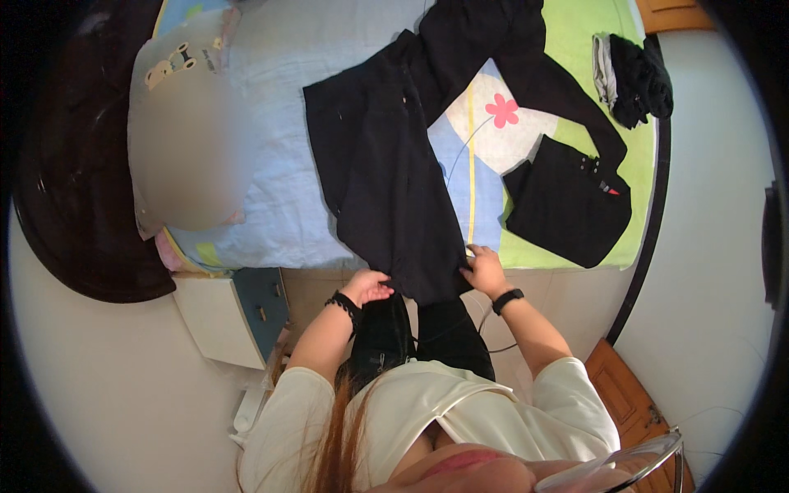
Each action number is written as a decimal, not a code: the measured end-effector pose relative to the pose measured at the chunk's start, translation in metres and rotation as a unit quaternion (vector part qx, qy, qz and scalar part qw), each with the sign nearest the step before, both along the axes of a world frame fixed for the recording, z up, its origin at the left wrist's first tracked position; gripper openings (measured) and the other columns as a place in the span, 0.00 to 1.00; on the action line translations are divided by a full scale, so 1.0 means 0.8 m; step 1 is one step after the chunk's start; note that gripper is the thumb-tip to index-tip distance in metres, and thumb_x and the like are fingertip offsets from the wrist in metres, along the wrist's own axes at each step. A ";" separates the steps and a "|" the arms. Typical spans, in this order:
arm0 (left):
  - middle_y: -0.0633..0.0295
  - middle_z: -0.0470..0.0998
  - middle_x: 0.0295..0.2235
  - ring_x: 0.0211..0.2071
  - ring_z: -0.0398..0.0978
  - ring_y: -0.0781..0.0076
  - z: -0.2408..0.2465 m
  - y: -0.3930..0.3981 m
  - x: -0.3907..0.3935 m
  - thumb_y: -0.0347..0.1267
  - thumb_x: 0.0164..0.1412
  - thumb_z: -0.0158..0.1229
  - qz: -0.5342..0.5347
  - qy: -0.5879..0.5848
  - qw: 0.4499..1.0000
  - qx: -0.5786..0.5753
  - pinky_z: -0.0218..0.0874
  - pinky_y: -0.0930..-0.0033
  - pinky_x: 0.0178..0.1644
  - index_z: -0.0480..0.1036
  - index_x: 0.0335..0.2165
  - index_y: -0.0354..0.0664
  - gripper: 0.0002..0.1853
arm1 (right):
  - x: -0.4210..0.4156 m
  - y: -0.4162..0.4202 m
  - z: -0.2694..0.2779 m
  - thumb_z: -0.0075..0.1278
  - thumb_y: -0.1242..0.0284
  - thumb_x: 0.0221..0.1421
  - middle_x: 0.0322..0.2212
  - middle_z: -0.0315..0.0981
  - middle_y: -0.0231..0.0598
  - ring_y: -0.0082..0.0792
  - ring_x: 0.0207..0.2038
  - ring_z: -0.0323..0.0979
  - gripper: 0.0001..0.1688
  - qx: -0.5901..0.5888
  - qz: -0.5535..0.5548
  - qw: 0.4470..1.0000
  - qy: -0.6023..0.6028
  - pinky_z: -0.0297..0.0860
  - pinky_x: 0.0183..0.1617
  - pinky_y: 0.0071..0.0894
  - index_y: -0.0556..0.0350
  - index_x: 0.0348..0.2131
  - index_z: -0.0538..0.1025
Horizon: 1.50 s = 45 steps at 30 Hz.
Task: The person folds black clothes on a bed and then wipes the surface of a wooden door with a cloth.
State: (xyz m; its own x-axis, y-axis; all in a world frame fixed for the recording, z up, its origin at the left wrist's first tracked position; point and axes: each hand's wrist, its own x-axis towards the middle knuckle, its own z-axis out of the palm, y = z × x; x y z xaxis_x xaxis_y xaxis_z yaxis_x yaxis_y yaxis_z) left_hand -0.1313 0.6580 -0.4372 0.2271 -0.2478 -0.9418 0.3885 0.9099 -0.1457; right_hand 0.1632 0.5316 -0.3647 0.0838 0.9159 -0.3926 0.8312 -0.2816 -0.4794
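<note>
A large black garment (382, 179) lies spread over the bed, its near end hanging past the mattress edge. At the left corner of that end, my left hand (368, 286) pinches the cloth between thumb and fingers. My right hand (486, 271) grips the opposite corner, close to the bed's edge. More black cloth (487, 37) extends from the garment's far side, with a sleeve-like length (573, 98) running to the right. A folded black top (567, 203) with small buttons lies right of the garment, touching or partly under that length; I cannot tell which.
The bed has a blue, green and white sheet (277, 154) with a pink flower print. A pillow (185, 148) rests by the dark headboard (74, 154). Folded dark clothes (635, 80) sit at the far right edge. A bedside cabinet (209, 314) stands left, near the floor gap.
</note>
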 end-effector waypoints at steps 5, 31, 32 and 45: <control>0.58 0.71 0.22 0.26 0.75 0.61 0.026 -0.004 0.002 0.29 0.51 0.51 0.000 0.006 1.000 -0.009 0.70 0.64 0.30 0.67 0.31 0.34 0.08 | -0.003 0.017 0.044 0.53 0.70 0.46 0.32 0.74 0.36 0.34 0.31 0.70 0.11 -0.235 -0.172 0.914 0.283 0.66 0.32 0.32 0.62 0.26 0.76; 0.58 0.61 0.50 0.50 0.59 0.63 -0.038 0.248 0.015 0.52 0.40 0.63 0.123 0.101 0.956 0.246 0.52 0.55 0.51 0.56 0.51 0.43 0.44 | 0.020 0.295 -0.145 0.58 0.56 0.38 0.37 0.68 0.51 0.40 0.38 0.68 0.41 -0.127 -0.453 0.831 0.298 0.65 0.38 0.32 0.67 0.45 0.64; 0.60 0.63 0.49 0.50 0.60 0.65 -0.036 0.250 0.015 0.50 0.40 0.63 0.122 0.086 0.963 0.223 0.52 0.54 0.51 0.58 0.50 0.45 0.41 | 0.026 0.293 -0.146 0.57 0.58 0.39 0.33 0.70 0.47 0.37 0.33 0.69 0.35 -0.157 -0.455 0.809 0.337 0.65 0.32 0.31 0.66 0.42 0.67; 0.53 0.72 0.40 0.38 0.72 0.61 0.110 0.186 -0.003 0.32 0.44 0.53 0.043 -0.018 0.983 0.179 0.65 0.61 0.42 0.65 0.43 0.31 0.25 | -0.016 0.101 -0.014 0.50 0.76 0.36 0.43 0.66 0.43 0.37 0.46 0.62 0.33 -0.126 -0.466 0.516 0.708 0.57 0.52 0.33 0.62 0.47 0.64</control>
